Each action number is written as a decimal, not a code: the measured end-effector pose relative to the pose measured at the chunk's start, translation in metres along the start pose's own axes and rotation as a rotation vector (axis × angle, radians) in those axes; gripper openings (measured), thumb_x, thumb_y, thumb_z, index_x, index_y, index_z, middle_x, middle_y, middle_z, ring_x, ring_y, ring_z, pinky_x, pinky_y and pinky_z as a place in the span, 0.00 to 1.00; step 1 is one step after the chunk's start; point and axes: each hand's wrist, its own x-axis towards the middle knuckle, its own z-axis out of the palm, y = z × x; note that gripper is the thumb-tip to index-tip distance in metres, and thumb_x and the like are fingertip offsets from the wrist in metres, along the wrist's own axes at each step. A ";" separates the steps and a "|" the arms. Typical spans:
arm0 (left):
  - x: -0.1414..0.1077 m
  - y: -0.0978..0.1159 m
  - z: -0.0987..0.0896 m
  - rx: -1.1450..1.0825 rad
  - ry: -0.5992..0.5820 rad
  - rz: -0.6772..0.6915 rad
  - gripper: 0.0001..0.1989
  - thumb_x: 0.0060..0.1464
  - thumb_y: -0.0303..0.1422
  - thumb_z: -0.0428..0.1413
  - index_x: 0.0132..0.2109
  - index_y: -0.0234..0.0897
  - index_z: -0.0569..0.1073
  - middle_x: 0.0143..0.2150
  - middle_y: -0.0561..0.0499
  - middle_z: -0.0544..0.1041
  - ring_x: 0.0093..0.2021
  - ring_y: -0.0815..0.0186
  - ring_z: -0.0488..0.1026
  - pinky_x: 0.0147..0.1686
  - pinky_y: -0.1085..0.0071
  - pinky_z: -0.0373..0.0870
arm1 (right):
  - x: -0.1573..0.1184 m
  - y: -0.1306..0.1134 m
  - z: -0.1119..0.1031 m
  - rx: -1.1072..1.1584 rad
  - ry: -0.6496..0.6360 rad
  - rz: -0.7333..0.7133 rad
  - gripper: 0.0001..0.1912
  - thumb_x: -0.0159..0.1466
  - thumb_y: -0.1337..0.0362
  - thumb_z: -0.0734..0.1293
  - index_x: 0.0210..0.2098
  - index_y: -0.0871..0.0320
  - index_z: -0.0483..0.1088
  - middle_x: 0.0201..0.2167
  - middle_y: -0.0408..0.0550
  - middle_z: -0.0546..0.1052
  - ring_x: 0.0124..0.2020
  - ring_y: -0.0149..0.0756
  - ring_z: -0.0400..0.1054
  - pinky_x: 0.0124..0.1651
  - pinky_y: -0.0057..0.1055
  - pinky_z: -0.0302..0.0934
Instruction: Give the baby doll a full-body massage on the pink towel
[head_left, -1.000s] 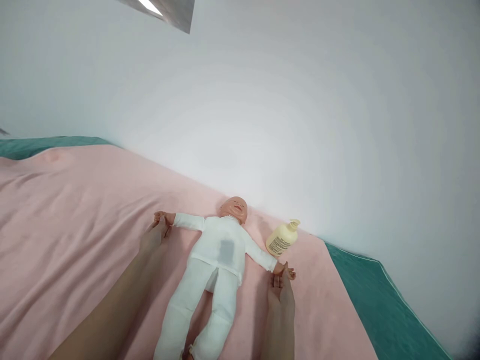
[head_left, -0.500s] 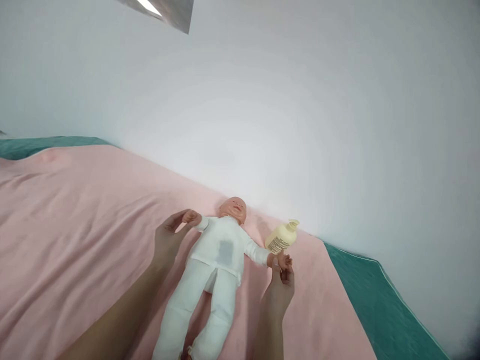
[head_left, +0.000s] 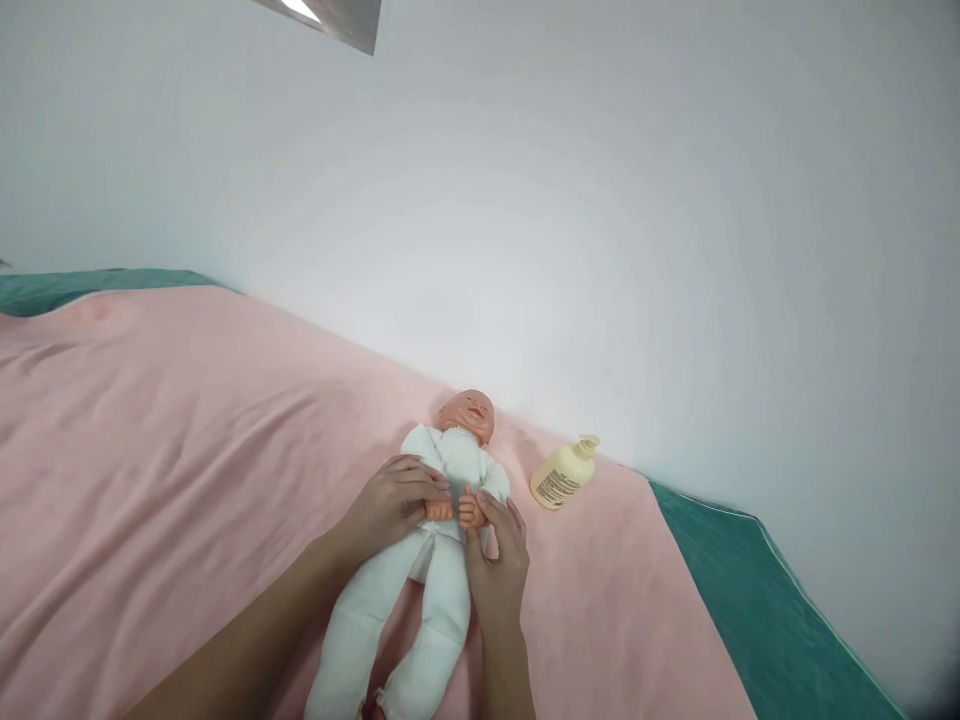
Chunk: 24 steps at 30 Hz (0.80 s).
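Note:
A baby doll (head_left: 442,577) in a white top and trousers lies on its back, its head toward the wall and its legs toward me. My left hand (head_left: 391,500) grips the doll's arm on the left near the wrist. My right hand (head_left: 500,550) holds the doll's other arm near its hand. Both doll hands are close together over its belly, and they cover most of the grey patch on the top. A pale yellow pump bottle (head_left: 564,473) with printed text on its side stands tilted in view, right of the doll and untouched.
Under the doll spreads a pink cloth (head_left: 187,420), wrinkled on the left. Green fabric (head_left: 757,570) shows beyond it at the right and far left. A pale wall (head_left: 570,200) rises directly behind the doll's head. A grey panel (head_left: 345,22) hangs at the top.
Both my hands have moved inward with the doll's arms. The arms were spread out to the sides; now they are bent over its belly. The bottle has stayed in place.

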 end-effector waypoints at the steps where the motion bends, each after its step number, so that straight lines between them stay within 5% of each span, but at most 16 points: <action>1: 0.001 0.001 -0.001 -0.006 -0.024 -0.017 0.14 0.54 0.22 0.53 0.40 0.43 0.78 0.40 0.50 0.81 0.45 0.63 0.76 0.54 0.60 0.64 | 0.000 0.002 0.001 -0.024 -0.011 -0.061 0.14 0.63 0.66 0.65 0.47 0.52 0.73 0.45 0.47 0.78 0.48 0.39 0.71 0.60 0.48 0.57; 7: 0.003 0.006 -0.003 -0.044 -0.099 -0.114 0.14 0.53 0.22 0.52 0.38 0.44 0.79 0.41 0.49 0.81 0.45 0.61 0.75 0.56 0.58 0.62 | 0.003 0.008 0.002 -0.070 -0.063 -0.181 0.14 0.63 0.69 0.64 0.47 0.52 0.73 0.43 0.47 0.79 0.45 0.37 0.73 0.59 0.48 0.57; 13: 0.002 0.005 -0.003 -0.108 -0.058 -0.175 0.11 0.53 0.25 0.54 0.38 0.44 0.80 0.41 0.49 0.81 0.47 0.60 0.75 0.54 0.58 0.64 | 0.001 0.006 0.001 0.042 -0.063 -0.050 0.13 0.61 0.67 0.65 0.45 0.51 0.75 0.44 0.46 0.78 0.47 0.37 0.71 0.61 0.47 0.57; 16: 0.003 0.008 -0.008 -0.217 0.081 -0.333 0.08 0.52 0.29 0.58 0.39 0.43 0.80 0.42 0.48 0.81 0.48 0.58 0.74 0.52 0.60 0.67 | 0.004 0.000 -0.004 0.154 0.055 0.244 0.14 0.59 0.62 0.69 0.44 0.54 0.75 0.45 0.49 0.78 0.49 0.41 0.70 0.57 0.44 0.61; 19: 0.007 0.013 -0.019 -0.345 0.261 -0.651 0.11 0.47 0.35 0.64 0.40 0.42 0.80 0.44 0.48 0.80 0.48 0.56 0.75 0.50 0.62 0.70 | 0.010 0.000 -0.013 0.260 0.251 0.487 0.20 0.55 0.59 0.72 0.46 0.58 0.73 0.47 0.53 0.77 0.50 0.43 0.70 0.55 0.43 0.63; 21: 0.010 0.013 -0.027 -0.410 0.420 -0.832 0.15 0.43 0.36 0.66 0.41 0.40 0.80 0.44 0.48 0.80 0.48 0.54 0.75 0.49 0.62 0.70 | 0.013 0.010 -0.020 0.337 0.397 0.575 0.25 0.53 0.58 0.73 0.48 0.60 0.71 0.50 0.54 0.75 0.51 0.44 0.69 0.56 0.42 0.63; 24: 0.010 0.003 -0.036 -0.519 0.691 -0.923 0.18 0.44 0.35 0.66 0.44 0.37 0.79 0.46 0.47 0.79 0.50 0.55 0.74 0.51 0.63 0.70 | 0.011 0.039 -0.031 0.429 0.553 0.703 0.30 0.51 0.55 0.74 0.51 0.60 0.69 0.55 0.54 0.71 0.55 0.44 0.67 0.54 0.37 0.65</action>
